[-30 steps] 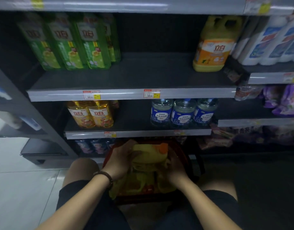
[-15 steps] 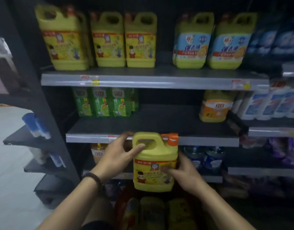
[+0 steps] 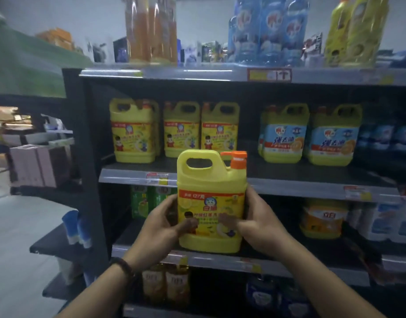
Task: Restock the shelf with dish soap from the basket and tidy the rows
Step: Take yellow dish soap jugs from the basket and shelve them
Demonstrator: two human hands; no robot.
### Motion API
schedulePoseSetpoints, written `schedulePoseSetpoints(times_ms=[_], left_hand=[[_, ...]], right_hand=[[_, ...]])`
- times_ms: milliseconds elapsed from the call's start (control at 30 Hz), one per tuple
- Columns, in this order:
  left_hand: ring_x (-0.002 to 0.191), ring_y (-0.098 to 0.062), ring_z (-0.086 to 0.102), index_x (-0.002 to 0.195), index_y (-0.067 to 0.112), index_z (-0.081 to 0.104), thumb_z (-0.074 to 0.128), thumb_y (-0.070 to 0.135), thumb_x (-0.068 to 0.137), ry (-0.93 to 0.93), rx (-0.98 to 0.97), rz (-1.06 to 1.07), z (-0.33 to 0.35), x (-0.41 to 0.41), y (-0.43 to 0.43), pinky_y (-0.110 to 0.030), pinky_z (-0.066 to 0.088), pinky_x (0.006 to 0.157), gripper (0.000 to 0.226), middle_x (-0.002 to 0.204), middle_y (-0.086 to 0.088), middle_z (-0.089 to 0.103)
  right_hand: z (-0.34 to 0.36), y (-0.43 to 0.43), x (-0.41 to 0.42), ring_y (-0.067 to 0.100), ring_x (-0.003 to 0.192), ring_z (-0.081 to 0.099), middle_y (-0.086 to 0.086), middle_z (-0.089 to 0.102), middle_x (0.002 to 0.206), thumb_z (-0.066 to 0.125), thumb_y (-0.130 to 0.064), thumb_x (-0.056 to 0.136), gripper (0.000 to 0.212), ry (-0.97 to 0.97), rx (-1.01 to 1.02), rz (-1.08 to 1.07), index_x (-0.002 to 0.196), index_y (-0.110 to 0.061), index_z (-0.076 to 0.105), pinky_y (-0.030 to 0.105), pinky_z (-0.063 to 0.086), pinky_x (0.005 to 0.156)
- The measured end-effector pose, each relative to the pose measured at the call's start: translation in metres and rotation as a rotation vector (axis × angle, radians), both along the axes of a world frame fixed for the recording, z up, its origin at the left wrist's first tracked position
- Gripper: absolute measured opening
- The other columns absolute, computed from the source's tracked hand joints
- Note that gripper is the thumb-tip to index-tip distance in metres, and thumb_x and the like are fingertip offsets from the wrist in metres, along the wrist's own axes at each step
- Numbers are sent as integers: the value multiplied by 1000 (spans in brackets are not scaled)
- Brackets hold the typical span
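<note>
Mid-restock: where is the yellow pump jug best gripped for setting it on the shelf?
Its flat side walls, low on the body, one hand from each side, as the left hand and right hand do. The yellow jug is upright; its orange pump probably won't bear lifting.

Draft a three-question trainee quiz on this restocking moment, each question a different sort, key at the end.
1. True or false: only one hand grips the yellow plastic dish soap jug with the orange pump cap.
2. How many matching yellow jugs with red-banded labels front the shelf row behind it? A two, B three, C five.
3. Fill in: the bare shelf gap lies between that row and the neighbouring yellow jugs, whose labels are mainly ____.
Key: 1 false, the left hand and right hand both grip it; 2 B; 3 blue.
</note>
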State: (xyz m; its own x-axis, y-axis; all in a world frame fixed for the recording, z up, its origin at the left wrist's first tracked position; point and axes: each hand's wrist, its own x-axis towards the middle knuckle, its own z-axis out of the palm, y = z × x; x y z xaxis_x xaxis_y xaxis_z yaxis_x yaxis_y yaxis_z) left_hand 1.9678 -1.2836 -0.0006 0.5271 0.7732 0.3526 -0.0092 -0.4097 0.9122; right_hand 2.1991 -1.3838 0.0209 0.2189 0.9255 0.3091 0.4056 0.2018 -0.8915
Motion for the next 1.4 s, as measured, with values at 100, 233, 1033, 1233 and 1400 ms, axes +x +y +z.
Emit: schedulePoseSetpoints(times_ms=[100,233,1033,1233,1400], left_hand=[[114,-12,72,133,24,60,82,29,76,-34,-3,51,34,-2,22,-39,63,93,61,123,3,75],[112,-6,72,126,26,59,80,27,87,-22,62,111,76,0,56,-34,63,91,44,121,7,76],[130,-21,55,151,24,44,60,17,100,398,395,298,103,32,207,-43,47,113,54,143,0,58],[129,-21,51,148,15,45,48,4,103,443,362,334,105,39,208,-33,42,110,46,140,-1,52],[131,-27,58,150,20,51,49,21,99,484,361,362,103,28,196,-46,49,111,51,143,-1,59]], right_hand=[[38,29,-4,11,119,72,-20,75,124,91,-49,71,69,-36,36,-9,130,-54,55,54,57,102],[80,74,-4,12,110,75,-19,78,114,93,-39,78,54,11,47,-68,120,-47,61,54,60,100],[103,269,9,18,119,68,-3,73,127,85,-31,90,53,-258,116,-255,136,-24,59,39,54,101],[106,279,-1,24,118,68,3,73,125,85,-30,91,48,-355,44,-374,131,-18,62,32,51,90],[103,262,-5,26,115,69,3,71,123,83,-23,92,40,-419,24,-396,126,-17,64,38,56,91]])
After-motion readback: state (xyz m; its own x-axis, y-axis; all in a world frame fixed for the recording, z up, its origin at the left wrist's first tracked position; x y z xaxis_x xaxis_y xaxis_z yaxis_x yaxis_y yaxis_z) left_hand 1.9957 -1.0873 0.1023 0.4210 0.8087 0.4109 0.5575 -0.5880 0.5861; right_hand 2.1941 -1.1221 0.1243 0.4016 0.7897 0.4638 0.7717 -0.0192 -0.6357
